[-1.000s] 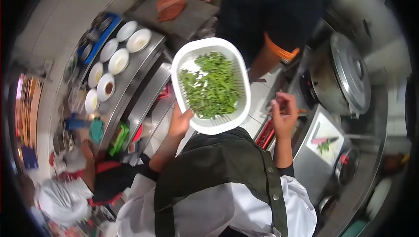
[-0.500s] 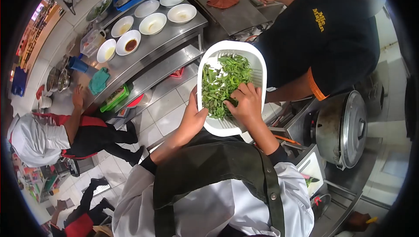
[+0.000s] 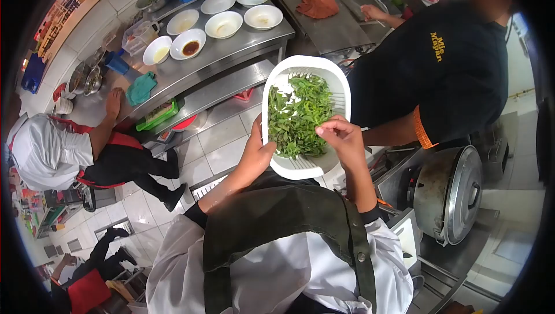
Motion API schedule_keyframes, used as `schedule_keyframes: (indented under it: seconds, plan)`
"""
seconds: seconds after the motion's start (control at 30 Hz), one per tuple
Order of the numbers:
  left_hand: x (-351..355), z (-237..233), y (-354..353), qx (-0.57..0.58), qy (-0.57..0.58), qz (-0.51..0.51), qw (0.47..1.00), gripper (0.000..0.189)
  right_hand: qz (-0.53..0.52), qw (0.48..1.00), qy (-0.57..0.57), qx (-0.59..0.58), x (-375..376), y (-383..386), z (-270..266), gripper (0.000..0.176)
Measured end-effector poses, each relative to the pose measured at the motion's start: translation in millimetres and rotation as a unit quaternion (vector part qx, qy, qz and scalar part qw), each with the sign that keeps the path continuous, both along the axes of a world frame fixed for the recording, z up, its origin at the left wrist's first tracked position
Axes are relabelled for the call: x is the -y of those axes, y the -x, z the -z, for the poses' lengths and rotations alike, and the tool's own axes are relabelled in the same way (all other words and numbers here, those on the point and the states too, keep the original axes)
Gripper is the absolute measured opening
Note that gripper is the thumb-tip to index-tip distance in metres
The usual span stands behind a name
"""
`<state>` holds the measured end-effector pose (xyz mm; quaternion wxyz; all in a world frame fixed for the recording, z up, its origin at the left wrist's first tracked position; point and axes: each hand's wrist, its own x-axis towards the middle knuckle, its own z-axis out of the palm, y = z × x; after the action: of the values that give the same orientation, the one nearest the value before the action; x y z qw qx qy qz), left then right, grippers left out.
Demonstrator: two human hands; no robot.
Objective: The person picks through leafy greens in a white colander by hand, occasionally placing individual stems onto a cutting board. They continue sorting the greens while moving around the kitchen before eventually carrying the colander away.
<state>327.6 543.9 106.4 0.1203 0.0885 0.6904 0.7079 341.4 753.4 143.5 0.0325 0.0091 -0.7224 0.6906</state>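
A white plastic basket (image 3: 337,74) with slotted sides is held out in front of my apron. Loose leafy greens (image 3: 298,120) cover much of its bottom. My left hand (image 3: 255,151) grips the basket's left rim, thumb on top and fingers underneath. Over the right side of the basket, my right hand (image 3: 345,140) pinches some of the greens between thumb and fingertips. What exactly sits in that pinch is partly hidden by the fingers.
White bowls (image 3: 224,24), one with dark sauce, stand on a steel counter (image 3: 243,45) ahead. Close on my right stands a co-worker in a black shirt (image 3: 428,71), near a large lidded pot (image 3: 448,192). Another person in a white head covering (image 3: 43,146) works at left.
My right hand has lifted from deep among the greens toward the basket's right side, its fingers now pinched. My left hand keeps its hold on the rim. The view has shifted slightly.
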Motion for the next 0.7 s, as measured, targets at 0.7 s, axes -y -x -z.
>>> schedule_keyframes:
  seconds: [0.7]
  plan:
    - [20.1, 17.5, 37.5, 0.264, 0.058, 0.051, 0.962, 0.06, 0.64, 0.757, 0.077, 0.11, -143.9, -209.7, 54.9, 0.017]
